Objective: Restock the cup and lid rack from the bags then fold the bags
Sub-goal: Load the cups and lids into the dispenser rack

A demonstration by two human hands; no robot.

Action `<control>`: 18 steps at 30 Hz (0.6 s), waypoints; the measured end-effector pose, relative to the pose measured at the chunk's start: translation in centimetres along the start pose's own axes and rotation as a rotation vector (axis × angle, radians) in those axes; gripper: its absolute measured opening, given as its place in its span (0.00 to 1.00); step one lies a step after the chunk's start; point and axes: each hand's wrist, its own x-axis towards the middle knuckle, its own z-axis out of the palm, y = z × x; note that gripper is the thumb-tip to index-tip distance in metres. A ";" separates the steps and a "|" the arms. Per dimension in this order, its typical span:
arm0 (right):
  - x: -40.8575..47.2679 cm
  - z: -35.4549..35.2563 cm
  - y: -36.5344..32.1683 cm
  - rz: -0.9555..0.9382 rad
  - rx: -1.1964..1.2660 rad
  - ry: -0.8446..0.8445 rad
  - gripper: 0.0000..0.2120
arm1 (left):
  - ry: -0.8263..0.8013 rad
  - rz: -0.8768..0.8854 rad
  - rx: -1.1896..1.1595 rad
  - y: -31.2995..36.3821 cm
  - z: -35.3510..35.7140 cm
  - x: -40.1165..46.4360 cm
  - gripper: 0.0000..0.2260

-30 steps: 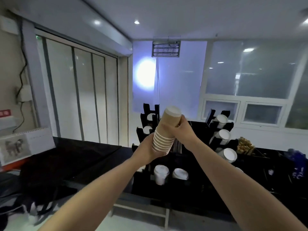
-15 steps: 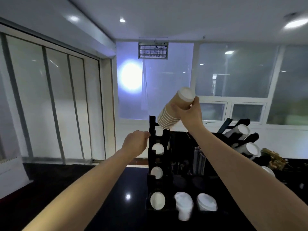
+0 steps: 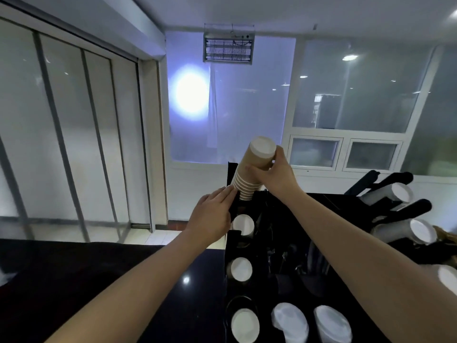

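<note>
While our left hand (image 3: 214,216) is hiding the black rack's (image 3: 249,246) top slot, fingers straight, we are gripping the stack of brown paper cups (image 3: 252,172) right-handed (image 3: 277,173) above it; white lids (image 3: 289,320) are lying on the bench (image 3: 123,280).

Black counter (image 3: 103,280), glossy, one ceiling-light glint on its surface.

Black cup rack (image 3: 231,273) stands on the counter, white cup bottoms showing in its slots. Just right of the rack, two white lid stacks (image 3: 310,323). Farther right of the rack, a second black rack (image 3: 398,206) with tilted cup stacks.
</note>
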 end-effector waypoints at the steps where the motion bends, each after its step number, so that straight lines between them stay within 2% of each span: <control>1: -0.1 0.3 0.7 0.002 -0.035 -0.037 0.35 | 0.018 0.003 -0.039 -0.1 0.1 0.1 0.33; 4: -0.7 1.8 3.0 -0.003 -0.212 -0.145 0.37 | 0.044 0.018 -0.086 -0.5 0.5 0.3 0.30; 7: -0.9 3.0 3.8 -0.021 -0.389 -0.120 0.38 | 0.050 0.030 -0.071 -0.6 0.7 0.0 0.30; 11: -0.9 3.4 4.2 -0.075 -0.330 -0.111 0.40 | 0.063 0.033 -0.084 -0.5 0.6 0.1 0.30; 13: -1.2 3.2 4.4 -0.157 -0.276 -0.034 0.36 | 0.086 0.035 -0.105 -0.4 0.5 0.1 0.29; 15: -1.1 3.1 4.3 -0.305 -0.276 0.052 0.27 | 0.097 0.036 -0.122 -0.3 0.5 0.1 0.29; 18: -0.7 3.4 4.3 -0.482 -0.321 0.077 0.16 | 0.127 0.046 -0.136 -0.2 0.5 0.0 0.27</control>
